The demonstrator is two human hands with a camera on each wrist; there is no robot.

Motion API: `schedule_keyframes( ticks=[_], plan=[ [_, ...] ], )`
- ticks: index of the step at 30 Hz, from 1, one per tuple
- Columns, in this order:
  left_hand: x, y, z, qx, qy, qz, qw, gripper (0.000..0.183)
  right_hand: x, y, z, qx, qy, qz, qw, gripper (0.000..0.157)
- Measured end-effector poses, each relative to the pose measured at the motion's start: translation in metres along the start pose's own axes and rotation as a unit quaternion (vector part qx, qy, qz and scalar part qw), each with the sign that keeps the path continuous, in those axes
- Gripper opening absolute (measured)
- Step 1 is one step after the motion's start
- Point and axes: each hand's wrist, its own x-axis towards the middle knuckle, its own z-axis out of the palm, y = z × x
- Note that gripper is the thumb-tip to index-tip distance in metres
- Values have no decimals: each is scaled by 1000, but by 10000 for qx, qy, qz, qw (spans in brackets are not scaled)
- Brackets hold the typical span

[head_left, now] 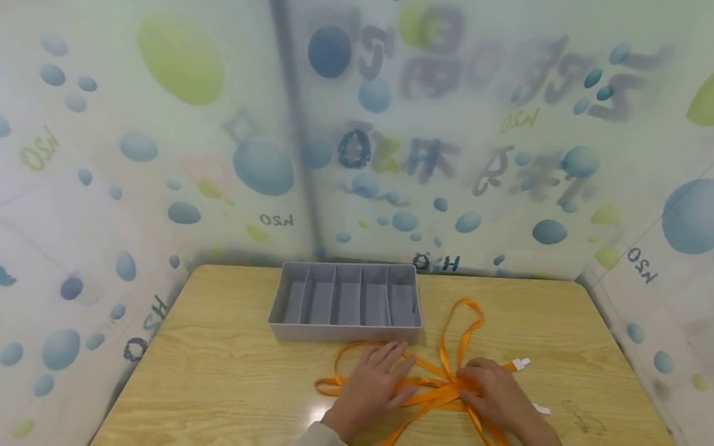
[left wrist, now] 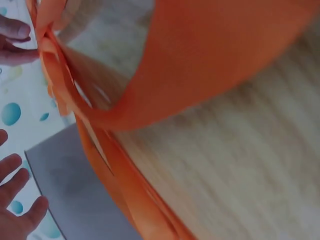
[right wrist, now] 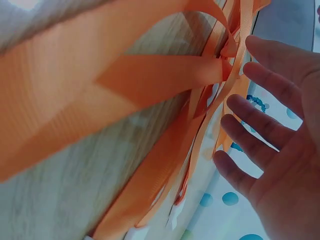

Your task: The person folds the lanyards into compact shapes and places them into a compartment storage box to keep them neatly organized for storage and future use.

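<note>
A bunch of orange lanyards [head_left: 444, 393] lies on the table, its flat straps crossing at a gathered middle and looping outward. White end clips [head_left: 521, 364] show at the right. My left hand [head_left: 372, 384] is over the left loops, fingers spread; in the left wrist view its fingers [left wrist: 15, 187] are apart, beside the straps. At the gathered middle is my right hand [head_left: 497, 395], its fingertips at the straps. The right wrist view shows that hand's fingers [right wrist: 260, 122] loosely extended, not curled round a strap. Whether the fingertips press on the lanyards is hard to tell.
A grey tray [head_left: 343, 334] with several compartments stands behind the lanyards, near the back edge of the wooden table [head_left: 216, 365]. Walls printed with blue and green spots [head_left: 261, 166] enclose the table at the back and both sides.
</note>
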Motion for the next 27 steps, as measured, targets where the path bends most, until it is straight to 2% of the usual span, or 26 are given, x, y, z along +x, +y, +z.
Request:
schedule_keyframes(
  ticks=[5, 9, 16, 22, 27],
  plan=[
    [0, 7, 6, -85, -33, 241, 9997, 42, 0, -2, 0, 81, -41, -63, 9999, 21],
    [-1, 12, 10, -303, -220, 328, 9988, 38, 0, -3, 0, 136, -57, -27, 9999, 22],
    [-2, 18, 20, -352, -207, 496, 9979, 27, -3, -3, 4, 128, -22, 7, 9999, 24],
    [4, 24, 19, -198, -602, 529, 9966, 31, -3, -2, 6, 139, -10, -9, 9999, 25],
    [8, 24, 23, -420, -859, 492, 9942, 32, -2, -2, 6, 174, -30, -18, 9998, 25]
  ],
)
